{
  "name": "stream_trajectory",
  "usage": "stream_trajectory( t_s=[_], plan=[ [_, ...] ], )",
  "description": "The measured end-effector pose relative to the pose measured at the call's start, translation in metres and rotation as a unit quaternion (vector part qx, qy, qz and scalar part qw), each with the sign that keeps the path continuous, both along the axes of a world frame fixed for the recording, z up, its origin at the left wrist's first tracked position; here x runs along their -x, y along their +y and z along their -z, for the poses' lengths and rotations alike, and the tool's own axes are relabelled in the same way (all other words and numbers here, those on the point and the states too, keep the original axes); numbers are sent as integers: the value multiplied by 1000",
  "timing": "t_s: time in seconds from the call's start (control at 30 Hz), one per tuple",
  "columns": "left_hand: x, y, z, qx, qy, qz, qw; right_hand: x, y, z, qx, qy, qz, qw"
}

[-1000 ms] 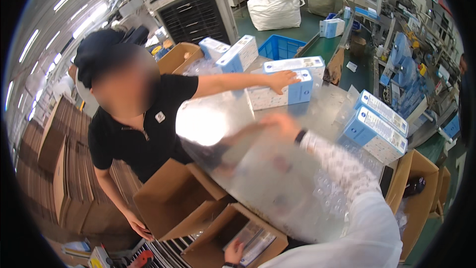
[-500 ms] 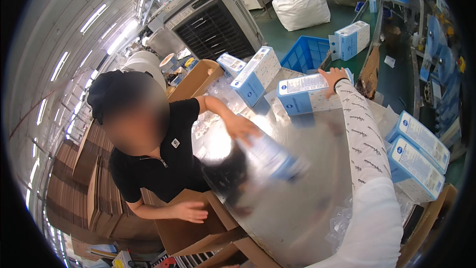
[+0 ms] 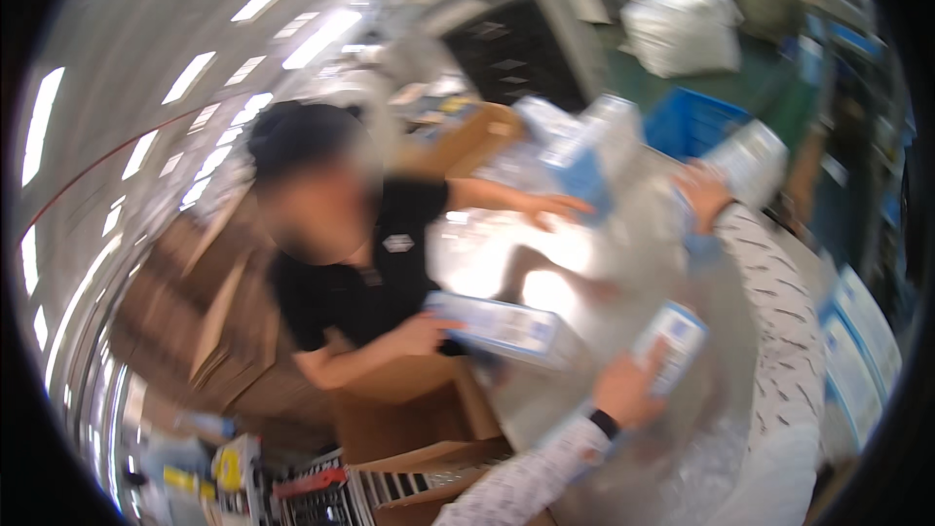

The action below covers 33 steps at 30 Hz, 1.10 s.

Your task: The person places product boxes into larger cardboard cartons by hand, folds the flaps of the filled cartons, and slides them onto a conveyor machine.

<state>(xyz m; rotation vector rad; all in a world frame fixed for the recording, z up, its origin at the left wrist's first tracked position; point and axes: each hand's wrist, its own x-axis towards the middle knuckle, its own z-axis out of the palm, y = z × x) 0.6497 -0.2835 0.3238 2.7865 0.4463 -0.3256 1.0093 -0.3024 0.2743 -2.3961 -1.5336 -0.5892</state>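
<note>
My left hand (image 3: 631, 390), in a patterned sleeve with a dark wristband, has come in from the lower edge and grips a blue-and-white carton (image 3: 674, 346) over the metal table (image 3: 633, 282). Farther off, my right hand (image 3: 703, 197) reaches to the table's far right side, beside a white carton (image 3: 748, 164). A bluish blur lies under its fingers; motion hides whether they grip anything. Across the table a person in black holds another long blue-and-white carton (image 3: 506, 329) with one hand, while the person's other hand (image 3: 557, 209) is stretched out above the table.
An opened cardboard box (image 3: 419, 419) stands at the near left table edge. More cartons stand at the far side (image 3: 584, 156) and at right (image 3: 862, 351). Beyond are a blue crate (image 3: 687, 127), a white sack (image 3: 682, 24) and a cooler (image 3: 516, 49). Flattened cardboard (image 3: 195, 312) is stacked at left.
The view has swung, shifting the scene rightward. My left hand has entered with a carton. The person's carton, formerly under the outstretched hand, is now by the other hand near the opened box.
</note>
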Motion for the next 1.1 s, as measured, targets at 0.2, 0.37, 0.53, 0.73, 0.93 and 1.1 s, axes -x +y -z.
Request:
stream_trajectory(
  t_s=[0.2, 0.37, 0.53, 0.73, 0.93, 1.1],
  plan=[
    [105, -3, -30, 82, -296, 81, 948, 24, 17, 27, 277, 84, 162, 943],
    [255, 24, -85, 150, -453, -3, 879, 183, 13, 0, 166, 14, -228, 959],
    [412, 24, -103, 285, -477, -198, 807, 271, -61, -71, -43, 265, -250, 930],
    [543, 62, -48, 302, -269, -156, 901, 344, -118, -19, -589, 707, -218, 323],
    [456, 31, 103, 179, 71, 31, 981, 490, -109, -37, -613, 658, -214, 380],
    [417, 33, 244, 310, 107, -20, 945, 579, -91, -58, -361, 605, -210, 678]
  ],
)
